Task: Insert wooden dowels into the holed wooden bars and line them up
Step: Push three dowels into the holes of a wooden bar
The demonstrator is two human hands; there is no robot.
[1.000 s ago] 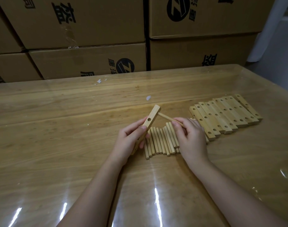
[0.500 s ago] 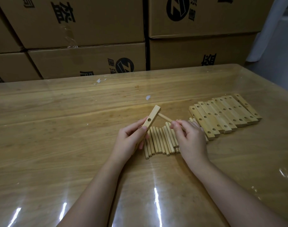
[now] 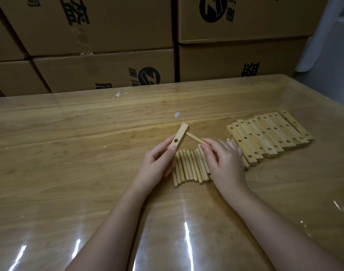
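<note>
On the stacked cardboard boxes (image 3: 101,71) behind the table we can read only bits: a black round logo (image 3: 149,76) with a slanted Z-like mark, printed again larger on the upper right box, and bold black Chinese characters beside it, cut off at the box edges, which we cannot read with confidence. Clear tape (image 3: 83,42) runs down one box front. The wooden table (image 3: 69,153) lies under a glossy clear sheet (image 3: 284,192) that throws white glare streaks, and we see white flecks (image 3: 177,114) on its far part. The left hand (image 3: 157,163) grips a holed bar (image 3: 179,137), lifted and tilted, thumb just below an open hole. The right hand (image 3: 224,159) pinches a dowel (image 3: 194,138) whose far end meets the bar's side near its upper end. Beneath and between both hands, loose dowels (image 3: 188,167) lie side by side on the table. The right hand hides some of them, and also the near tip of the row of bars (image 3: 265,133) lying flat and touching at the right.
</note>
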